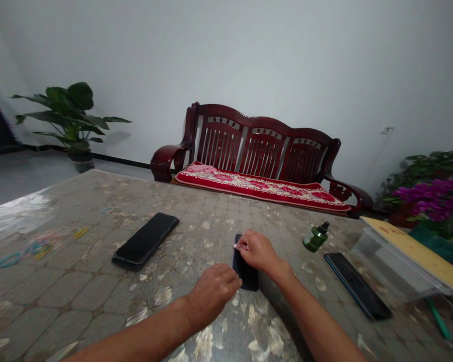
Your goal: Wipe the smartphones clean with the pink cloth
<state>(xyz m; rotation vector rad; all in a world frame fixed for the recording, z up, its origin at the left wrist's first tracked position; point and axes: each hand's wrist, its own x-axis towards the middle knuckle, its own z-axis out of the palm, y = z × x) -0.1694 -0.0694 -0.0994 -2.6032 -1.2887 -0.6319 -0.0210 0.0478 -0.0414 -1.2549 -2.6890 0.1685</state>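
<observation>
Glossy, floral-patterned covering in grey and gold spreads over the table (79, 301). At far left lie loose rubber bands (8, 260) in blue, yellow and pink. Next to the right, a black phone (145, 240) rests screen-up and slantwise, seemingly on a second flat dark slab; it is well apart from both hands.

At centre lies the dark phone (246, 274), flat on the table, its long axis running away from the viewer. It is a slim rectangle, blue-black, with rounded corners and an unlit face; its far end and near-left corner are covered by the hands. The left hand (213, 291) sits at the near-left edge, knuckles up and fingers folded under against the phone; whether they grip it cannot be told. The right hand (260, 251) rests over the far end, thumb and forefinger pinched narrowly on a small pink piece (240, 246) held just above the phone's upper left corner. What the piece is cannot be made out.

Right of the hands a small green bottle (316, 237) with a black cap leans on the table. Near it lies a third phone (357, 285), dark with a blue edge. At far right stands a clear plastic box (392, 266) under a yellow lid (419, 251), with a green pen (438, 322) just beside it.
</observation>
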